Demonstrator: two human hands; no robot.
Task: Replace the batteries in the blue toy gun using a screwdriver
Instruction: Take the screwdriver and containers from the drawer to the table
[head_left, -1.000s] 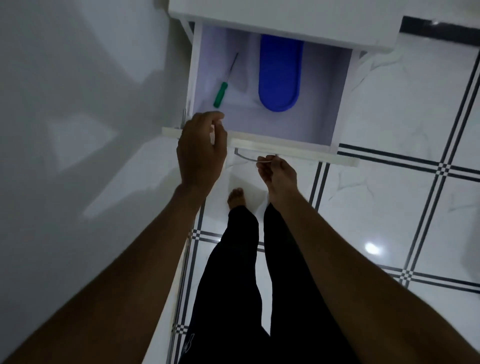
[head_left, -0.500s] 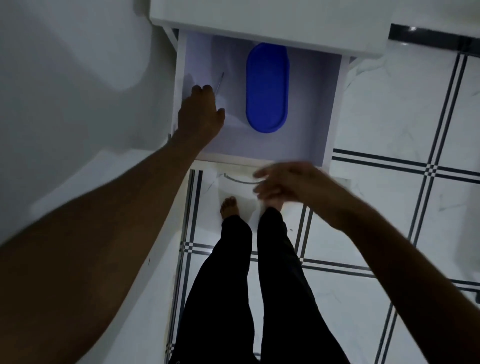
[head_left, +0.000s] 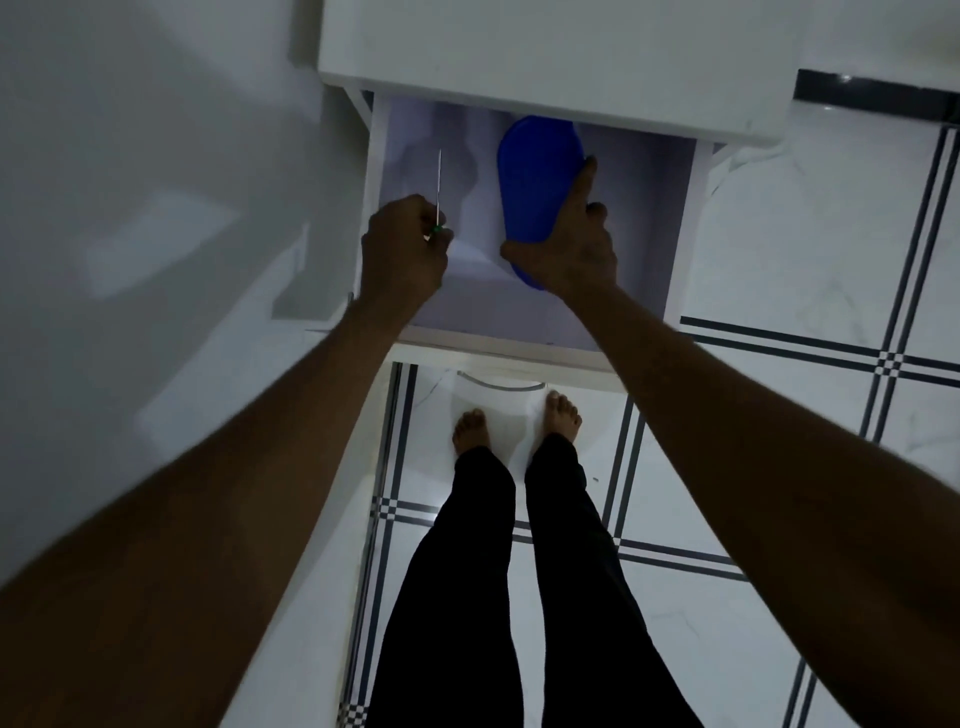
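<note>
Screwdriver (head_left: 439, 193) first: its thin metal shaft sticks up and away out of the left hand (head_left: 402, 249), whose grip is closed around the handle so that only a sliver of green shows at the knuckles. That hand hangs over the left part of an open white drawer (head_left: 680, 228), pulled out from under a white desk (head_left: 556, 57) whose top fills the upper middle of the view. To the right, inside the same drawer, a blue oblong plastic thing (head_left: 535, 182) is tilted, its near end raised off the drawer floor; whether this is the blue toy gun or a case or lid cannot be told from its smooth rounded shape. The right hand (head_left: 569, 244) has it in a closed grip: the thumb curls under the near left edge, one finger stretches up along its right edge, and the palm covers its lower end. The two hands are near each other but apart, with bare drawer floor between them. No batteries can be made out. Below the drawer front, the person stands barefoot in dark trousers (head_left: 493, 597) on a white tiled floor (head_left: 779, 426) with dark double lines. A plain white wall (head_left: 156, 208) runs along the left.
</note>
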